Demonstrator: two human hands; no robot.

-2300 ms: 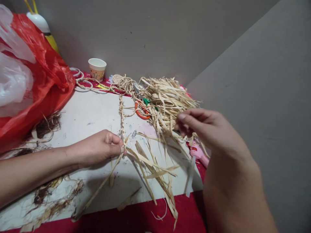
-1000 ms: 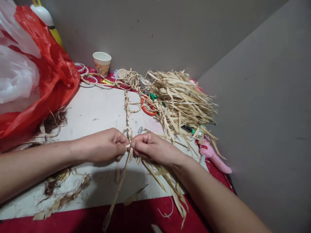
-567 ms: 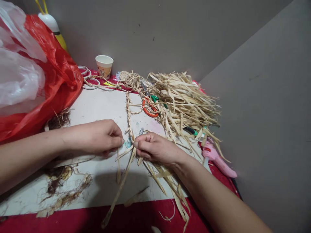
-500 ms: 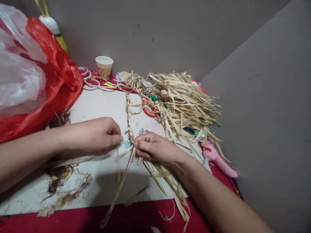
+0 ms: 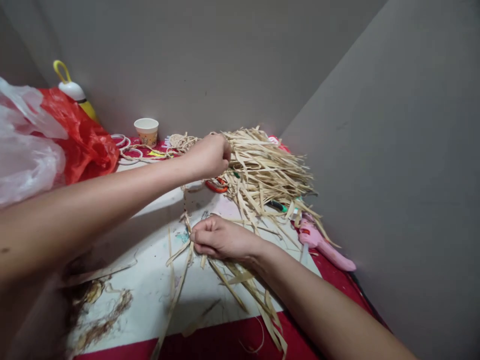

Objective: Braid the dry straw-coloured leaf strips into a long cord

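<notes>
My right hand (image 5: 221, 237) pinches the lower end of a thin straw braid (image 5: 185, 215) between thumb and fingers. Loose flat strands (image 5: 180, 280) fan out below the pinch toward the front edge. My left hand (image 5: 212, 155) is stretched across to the left side of a heap of dry straw strips (image 5: 270, 165). Its fingers are curled closed, and whatever lies between the fingertips is hidden. The left forearm and hand cover the braid's upper part. Under the left hand shows a bit of the scissors' orange handle (image 5: 216, 186).
A paper cup (image 5: 147, 134), white rings (image 5: 129, 159) and a white-and-yellow bottle (image 5: 73, 92) stand at the back left, near a red and clear plastic bag (image 5: 75, 135). A pink glue gun (image 5: 326, 247) lies right. Brown fibres (image 5: 107, 320) lie front left. Grey walls enclose the table.
My left hand has moved from beside the braid up and right to the straw heap. The right hand keeps its pinch on the braid. The view has tilted upward slightly.
</notes>
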